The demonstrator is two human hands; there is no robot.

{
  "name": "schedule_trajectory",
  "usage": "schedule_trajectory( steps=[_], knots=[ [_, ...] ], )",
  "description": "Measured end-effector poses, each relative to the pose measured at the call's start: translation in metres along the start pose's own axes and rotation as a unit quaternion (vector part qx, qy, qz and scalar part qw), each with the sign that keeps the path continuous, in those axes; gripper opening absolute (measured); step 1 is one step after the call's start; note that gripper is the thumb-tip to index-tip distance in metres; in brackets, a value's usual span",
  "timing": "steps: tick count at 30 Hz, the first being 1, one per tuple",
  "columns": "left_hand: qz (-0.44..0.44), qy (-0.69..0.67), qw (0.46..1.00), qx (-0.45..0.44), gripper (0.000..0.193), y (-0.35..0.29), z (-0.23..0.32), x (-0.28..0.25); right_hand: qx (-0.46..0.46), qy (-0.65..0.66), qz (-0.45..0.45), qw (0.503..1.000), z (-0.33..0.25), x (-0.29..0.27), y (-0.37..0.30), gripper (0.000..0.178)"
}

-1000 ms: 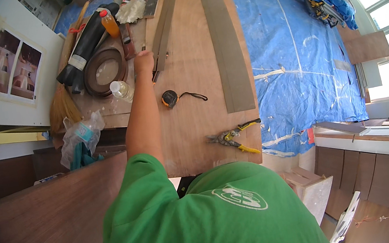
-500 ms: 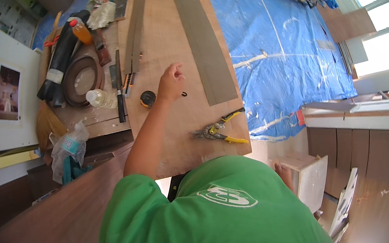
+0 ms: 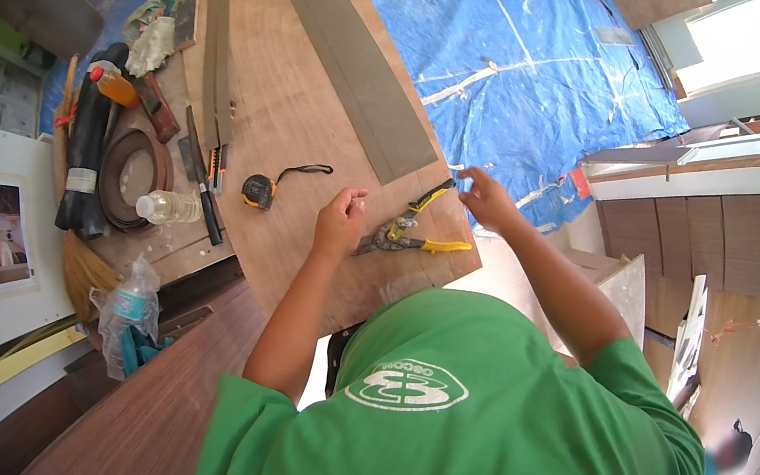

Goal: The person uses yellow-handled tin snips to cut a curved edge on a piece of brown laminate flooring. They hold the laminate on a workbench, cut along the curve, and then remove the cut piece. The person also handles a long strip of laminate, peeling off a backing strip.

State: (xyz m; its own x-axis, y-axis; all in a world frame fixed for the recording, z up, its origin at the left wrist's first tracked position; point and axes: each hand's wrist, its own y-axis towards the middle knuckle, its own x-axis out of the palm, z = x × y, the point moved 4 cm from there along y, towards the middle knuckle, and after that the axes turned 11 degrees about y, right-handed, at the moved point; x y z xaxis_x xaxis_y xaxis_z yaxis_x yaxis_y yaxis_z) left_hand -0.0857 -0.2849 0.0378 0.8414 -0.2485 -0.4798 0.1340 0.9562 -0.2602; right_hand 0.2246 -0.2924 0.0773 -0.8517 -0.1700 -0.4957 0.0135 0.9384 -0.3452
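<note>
My left hand (image 3: 339,222) is above the board (image 3: 310,292), just left of the tin snips (image 3: 394,235). Its fingers are loosely bent and nothing shows in them. Over the board's right edge is my right hand (image 3: 490,201), empty, with its fingers apart, near the snips' upper handle. Black and yellow handles of the snips point right. A long grey-brown strip (image 3: 360,73) lies on the board beyond my hands. Left of it are a black and orange tape measure (image 3: 258,193) with a wrist cord and narrower strips (image 3: 219,65).
On the left surface lie a utility knife (image 3: 216,168), a clear bottle (image 3: 169,207), a coiled brown band (image 3: 136,181), a black roll (image 3: 92,148) and an orange drink bottle (image 3: 114,86). A plastic bag (image 3: 130,309) hangs below. Blue sheeting (image 3: 489,44) covers the floor rightward.
My left hand has drawn back toward me, nearer the snips. My right hand has risen from beside my body to the board's right edge. The tape measure's cord now shows; the view has shifted.
</note>
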Motion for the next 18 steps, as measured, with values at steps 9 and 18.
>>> schedule_trajectory(
  steps=[9, 18],
  knots=[
    [0.034, -0.013, 0.999, -0.040, 0.029, -0.042, -0.019, -0.015, 0.111, -0.117, 0.048, 0.986, 0.010, 0.036, 0.098, 0.061],
    [0.034, 0.011, 0.998, -0.042, 0.032, -0.045, -0.035, -0.021, 0.132, -0.041, 0.107, 0.985, 0.024, 0.016, 0.109, 0.034]
  ],
)
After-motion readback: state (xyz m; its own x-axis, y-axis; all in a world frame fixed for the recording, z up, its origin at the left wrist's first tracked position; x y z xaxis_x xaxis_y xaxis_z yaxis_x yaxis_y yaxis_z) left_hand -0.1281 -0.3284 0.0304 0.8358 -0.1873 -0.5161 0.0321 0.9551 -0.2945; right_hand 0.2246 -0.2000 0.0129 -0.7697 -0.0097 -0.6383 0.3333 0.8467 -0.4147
